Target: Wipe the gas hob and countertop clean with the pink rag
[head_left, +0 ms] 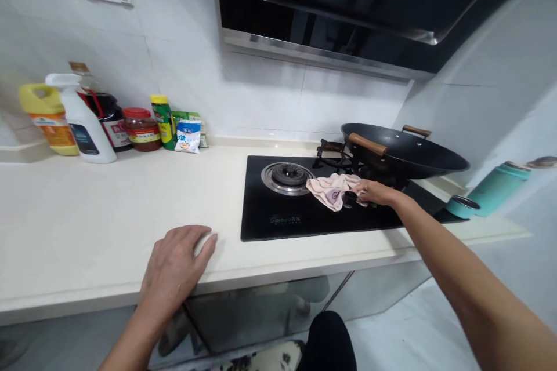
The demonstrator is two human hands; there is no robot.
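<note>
My right hand (371, 191) reaches across the black glass gas stove (265, 208) and has its fingers on a pale pink cloth (328, 187). The cloth lies bunched on the glass, between the left burner (288, 176) and the wok. A black control knob (349, 199) sticks up at the cloth's front edge, close to my fingertips. Part of my right fingers is hidden behind the cloth and knob. My left hand (177, 259) rests on the front of the cream countertop (117, 208), left of the stove, with its fingers stretched and nothing in it.
A black wok (413, 153) with wooden handles sits at the stove's right, beside turquoise containers (498, 188). A pot support (333, 153) lies behind the cloth. A spray bottle (87, 122), sauce jar (141, 130) and packets (188, 135) line the wall. The range hood (331, 40) hangs above.
</note>
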